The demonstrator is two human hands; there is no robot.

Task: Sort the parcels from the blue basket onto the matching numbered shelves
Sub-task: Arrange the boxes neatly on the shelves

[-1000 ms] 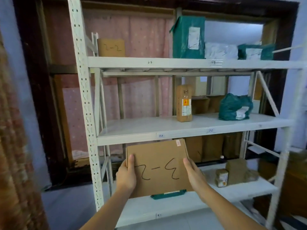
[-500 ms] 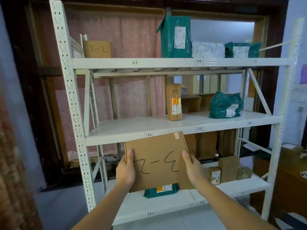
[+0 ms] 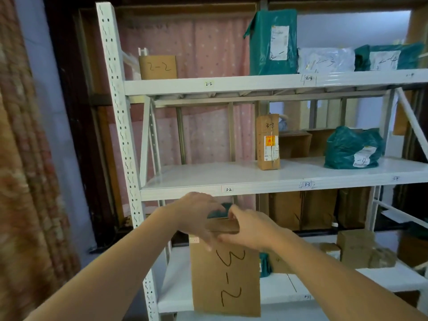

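Note:
A flat cardboard parcel (image 3: 225, 281) marked "3-2" hangs upright in front of the white rack, its long side vertical. My left hand (image 3: 196, 216) and my right hand (image 3: 250, 225) both grip its top edge, just below the middle shelf (image 3: 208, 177). That shelf's front edge carries a small "3-2" tag (image 3: 228, 189) right above my hands and a "3-3" tag (image 3: 306, 184) further right. The stretch of shelf behind the "3-2" tag holds nothing. The blue basket is out of view.
On the middle shelf stand a tall "3-3" carton (image 3: 268, 141) and a green bag (image 3: 352, 150). The top shelf holds a "2-2" box (image 3: 158, 66), a green parcel (image 3: 273, 41), a white bag (image 3: 325, 59) and another green bag (image 3: 389, 57). Small boxes (image 3: 356, 251) sit on the lowest shelf. A curtain (image 3: 25, 158) hangs at left.
The parcel has turned from lying wide to standing tall. Both hands moved from its lower side edges up to its top edge. The view has come closer to the rack.

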